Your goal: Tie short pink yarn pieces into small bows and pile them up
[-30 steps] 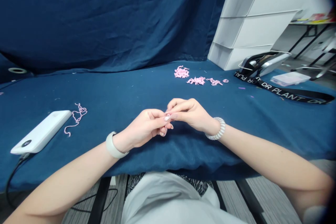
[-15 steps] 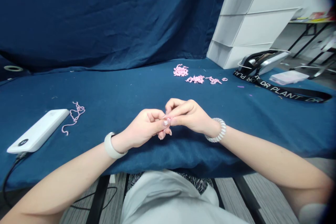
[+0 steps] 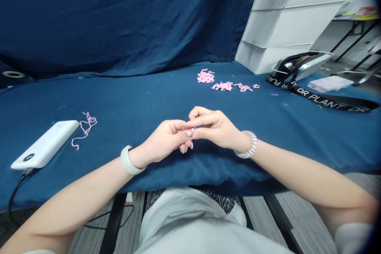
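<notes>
Pinching at fingertips (image 3: 189,133) — left hand (image 3: 160,141) and right hand (image 3: 216,129) narrow, meeting over blue cloth (image 3: 119,99); anything held too small to tell. Steady, close pinch suits this. Pink yarn snippets (image 3: 205,76) lie well ahead of hands.

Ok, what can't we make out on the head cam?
Anything pinched: head view, hidden by the fingers of the left hand and right hand.
Pink pieces: head view, too small to separate.
Power bank display: head view, too small to read.
</notes>
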`<state>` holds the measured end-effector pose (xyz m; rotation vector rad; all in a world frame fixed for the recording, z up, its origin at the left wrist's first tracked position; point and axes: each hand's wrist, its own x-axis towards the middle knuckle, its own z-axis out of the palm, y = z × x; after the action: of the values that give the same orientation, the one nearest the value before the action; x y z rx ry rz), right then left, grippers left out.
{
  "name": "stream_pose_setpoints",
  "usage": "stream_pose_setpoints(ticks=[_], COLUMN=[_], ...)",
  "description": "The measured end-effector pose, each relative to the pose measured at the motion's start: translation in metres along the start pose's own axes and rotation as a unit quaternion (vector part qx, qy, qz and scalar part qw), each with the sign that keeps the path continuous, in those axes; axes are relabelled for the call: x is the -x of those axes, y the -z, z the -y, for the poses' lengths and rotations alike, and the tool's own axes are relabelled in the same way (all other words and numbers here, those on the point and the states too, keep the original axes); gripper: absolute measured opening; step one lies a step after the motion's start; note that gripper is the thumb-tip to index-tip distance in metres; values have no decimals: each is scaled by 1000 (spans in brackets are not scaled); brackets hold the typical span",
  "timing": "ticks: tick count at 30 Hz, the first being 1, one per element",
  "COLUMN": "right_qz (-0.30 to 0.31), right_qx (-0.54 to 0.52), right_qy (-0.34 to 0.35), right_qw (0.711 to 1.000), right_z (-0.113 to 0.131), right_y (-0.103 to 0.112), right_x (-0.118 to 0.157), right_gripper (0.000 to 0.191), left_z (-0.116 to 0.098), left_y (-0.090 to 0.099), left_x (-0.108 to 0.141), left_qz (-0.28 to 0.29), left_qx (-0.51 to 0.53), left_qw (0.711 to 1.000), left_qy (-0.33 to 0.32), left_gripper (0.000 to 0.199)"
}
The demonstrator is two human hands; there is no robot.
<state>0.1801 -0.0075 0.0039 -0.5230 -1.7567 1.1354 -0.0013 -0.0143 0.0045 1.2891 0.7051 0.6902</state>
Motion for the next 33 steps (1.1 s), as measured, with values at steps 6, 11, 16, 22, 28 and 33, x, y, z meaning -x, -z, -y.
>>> stream_pose_setpoints(ticks=[6, 11, 16, 22, 28, 33], right_qz=[-26, -71, -76, -37, -30, -70], right_qx=[-2, -44, -45, -36, -128, -214], right_qy=[-14, -29, -44, -48, -86, -159], right_qw=[1000, 996, 995, 997, 988, 961], right_z=[-2, -9, -10, -8, -9, -10], right_y=[0, 1, 2, -1, 0, 2], right_x=[-2, -4, -4, -3, -3, -4], right_gripper=[4, 5, 8, 8, 16, 29], left_z=[-1, -5, -9, -5, -3, -2], left_y=[1, 2, 1, -1, -4, -4], left_x=[-2, -2, -1, -3, -3, -3], left_qz=[-25, -3, -10, -3, -30, -32], left_qx=[35, 108, 116, 139, 126, 113], left_qw=[999, 994, 990, 982, 986, 990], left_qy=[15, 26, 81, 131, 103, 79], left_gripper=[35, 26, 26, 29, 34, 31])
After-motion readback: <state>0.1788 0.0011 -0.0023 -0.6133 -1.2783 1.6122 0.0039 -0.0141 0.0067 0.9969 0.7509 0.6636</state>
